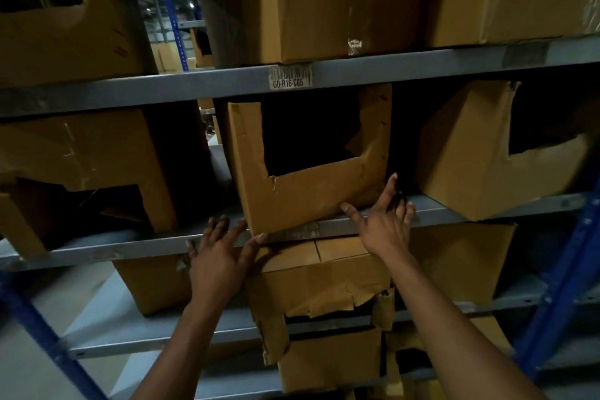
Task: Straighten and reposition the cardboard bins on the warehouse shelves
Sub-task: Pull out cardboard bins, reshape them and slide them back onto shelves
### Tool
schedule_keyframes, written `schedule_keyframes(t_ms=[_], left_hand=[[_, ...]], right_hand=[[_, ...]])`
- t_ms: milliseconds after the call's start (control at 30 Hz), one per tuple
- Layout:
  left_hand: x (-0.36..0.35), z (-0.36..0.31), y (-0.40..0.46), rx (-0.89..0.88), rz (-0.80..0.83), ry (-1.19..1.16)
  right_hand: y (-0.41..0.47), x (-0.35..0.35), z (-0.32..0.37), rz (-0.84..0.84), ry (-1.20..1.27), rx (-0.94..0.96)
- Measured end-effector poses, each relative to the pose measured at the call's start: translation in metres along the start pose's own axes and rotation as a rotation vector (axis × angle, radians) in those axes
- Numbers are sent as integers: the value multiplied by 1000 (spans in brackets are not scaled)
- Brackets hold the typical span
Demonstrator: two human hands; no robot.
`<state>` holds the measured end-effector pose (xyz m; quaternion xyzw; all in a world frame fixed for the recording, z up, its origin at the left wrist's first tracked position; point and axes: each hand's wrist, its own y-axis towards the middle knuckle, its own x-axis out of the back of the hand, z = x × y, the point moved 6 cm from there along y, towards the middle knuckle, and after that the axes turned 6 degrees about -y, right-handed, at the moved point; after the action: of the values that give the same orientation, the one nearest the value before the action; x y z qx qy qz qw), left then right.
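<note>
At frame centre, the light, torn cardboard bin (311, 169) looks flimsy; left hand (217, 256) and right hand (383, 224), fingers straight and grasping nothing, press its lower corners.

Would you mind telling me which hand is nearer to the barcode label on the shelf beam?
Right. The right hand is at the middle bin's lower right corner, below the barcode label; the left hand sits lower, at its lower left corner.

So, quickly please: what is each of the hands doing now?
Left hand: open, fingers spread against the middle box at its lower left corner.
Right hand: open, fingers at its lower right corner.
</note>
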<state>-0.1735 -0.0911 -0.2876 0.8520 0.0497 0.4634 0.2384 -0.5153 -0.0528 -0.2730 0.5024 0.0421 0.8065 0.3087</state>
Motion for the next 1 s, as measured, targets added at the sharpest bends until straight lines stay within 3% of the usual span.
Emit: schedule_keyframes(t_ms=[267, 500, 600, 733, 867, 1000], left_hand=[[-9, 5, -3, 10, -68, -49], [-7, 11, -2, -2, -38, -77], [-3, 10, -5, -1, 12, -122], [12, 12, -29, 2, 99, -266], [34, 50, -72, 108, 117, -410], [77, 111, -104, 122, 56, -505]], right_hand=[[-10, -6, -6, -143, -171, 129], [-10, -9, -13, -140, -157, 185], [-15, -5, -12, -57, -8, 155], [-46, 19, 0, 15, 454, 14], [-97, 34, 51, -106, 362, 105], [-136, 19, 128, -86, 380, 172]])
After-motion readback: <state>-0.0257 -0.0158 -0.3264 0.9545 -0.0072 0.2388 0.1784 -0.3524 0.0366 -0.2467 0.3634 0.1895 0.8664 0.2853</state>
